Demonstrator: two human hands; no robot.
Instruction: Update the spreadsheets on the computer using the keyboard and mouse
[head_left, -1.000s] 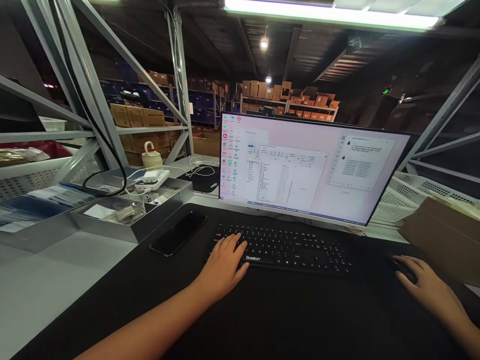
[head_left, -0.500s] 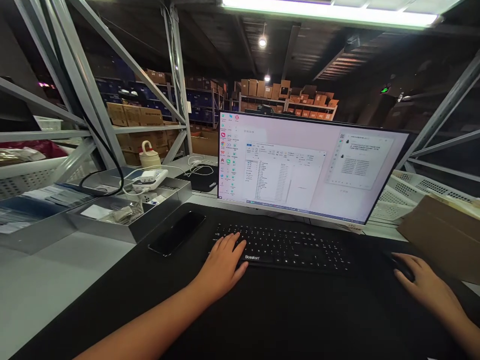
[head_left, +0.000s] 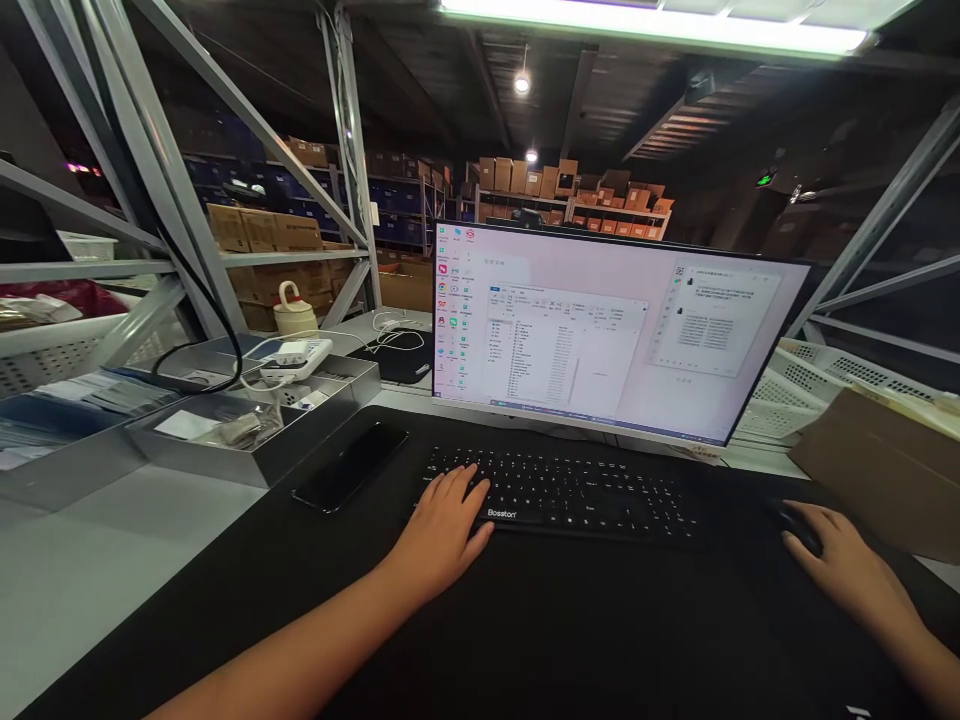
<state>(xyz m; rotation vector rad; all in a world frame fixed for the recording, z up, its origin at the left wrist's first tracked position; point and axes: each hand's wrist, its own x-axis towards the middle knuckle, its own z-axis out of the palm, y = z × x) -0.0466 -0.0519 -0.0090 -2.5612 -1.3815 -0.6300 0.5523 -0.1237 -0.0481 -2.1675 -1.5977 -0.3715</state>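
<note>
My left hand [head_left: 444,525] lies flat with fingers spread on the left end of a black keyboard [head_left: 570,492], so it is open. My right hand [head_left: 844,565] curls over a dark mouse [head_left: 793,522] at the right of the black desk mat [head_left: 525,630]. Behind the keyboard stands a lit monitor [head_left: 600,330] showing a file window and a chat window.
A black phone [head_left: 351,465] lies left of the keyboard. Grey metal trays [head_left: 247,440] with small parts and a white charger [head_left: 294,355] sit at the left. A brown cardboard box [head_left: 877,470] is at the right, next to white baskets [head_left: 810,385]. Shelving frames stand on both sides.
Both hands stay where they were. The view has shifted slightly, nothing else has moved.
</note>
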